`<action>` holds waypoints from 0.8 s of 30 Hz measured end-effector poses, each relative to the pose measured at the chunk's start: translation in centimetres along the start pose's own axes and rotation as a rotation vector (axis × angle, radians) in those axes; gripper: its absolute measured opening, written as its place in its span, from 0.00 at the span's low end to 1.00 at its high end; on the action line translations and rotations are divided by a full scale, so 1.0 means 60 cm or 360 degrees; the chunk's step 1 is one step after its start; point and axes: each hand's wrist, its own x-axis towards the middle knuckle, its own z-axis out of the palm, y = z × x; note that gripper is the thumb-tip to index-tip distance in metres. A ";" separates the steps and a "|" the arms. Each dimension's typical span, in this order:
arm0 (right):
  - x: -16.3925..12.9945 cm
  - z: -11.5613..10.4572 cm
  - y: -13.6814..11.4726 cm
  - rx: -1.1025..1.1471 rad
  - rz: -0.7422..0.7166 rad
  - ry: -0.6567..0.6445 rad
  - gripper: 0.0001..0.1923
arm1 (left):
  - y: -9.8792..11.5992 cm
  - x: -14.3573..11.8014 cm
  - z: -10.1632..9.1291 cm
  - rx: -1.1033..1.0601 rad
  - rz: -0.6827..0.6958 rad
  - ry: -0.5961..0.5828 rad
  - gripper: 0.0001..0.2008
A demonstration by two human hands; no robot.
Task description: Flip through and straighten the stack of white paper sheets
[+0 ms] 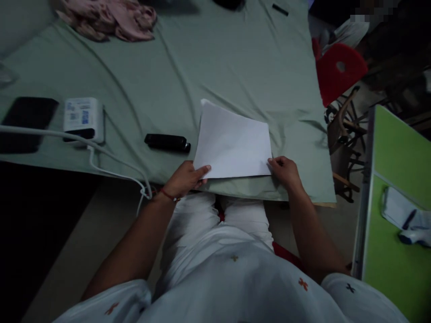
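A blank white sheet of paper (234, 141), perhaps more than one layer, lies over the near edge of the cloth-covered table. My left hand (190, 176) grips its near left corner, thumb on top and fingers underneath. At the near right corner, my right hand (283, 169) pinches the paper between thumb and fingers. The sheet's far left corner curls up slightly. Just left of the paper, a black stapler (167, 142) rests on the cloth, touched by neither hand.
A white boxy device (84, 117) with cables (117, 157) and a dark flat object (28, 123) sit on the green tablecloth (151, 80). Pink cloth (111, 18) is bunched at the back. Rightward stand a red chair (340, 67) and a green-topped table (397, 161) holding papers (399, 206).
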 end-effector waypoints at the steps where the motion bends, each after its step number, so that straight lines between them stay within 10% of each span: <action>1: 0.002 0.000 -0.002 0.0073 0.0056 -0.0031 0.19 | -0.001 0.001 0.000 -0.0003 0.0010 0.0000 0.18; 8: -0.004 -0.010 0.007 0.0327 0.0094 -0.0077 0.18 | 0.001 0.000 0.001 -0.0042 0.0028 -0.0016 0.19; 15: -0.025 -0.004 -0.001 -0.0404 -0.0117 0.0143 0.11 | 0.009 -0.006 0.007 -0.0125 0.0006 0.0006 0.17; 24: -0.061 -0.020 -0.039 -0.1245 -0.0143 -0.0050 0.17 | 0.031 -0.018 0.018 0.0043 -0.0066 0.0016 0.11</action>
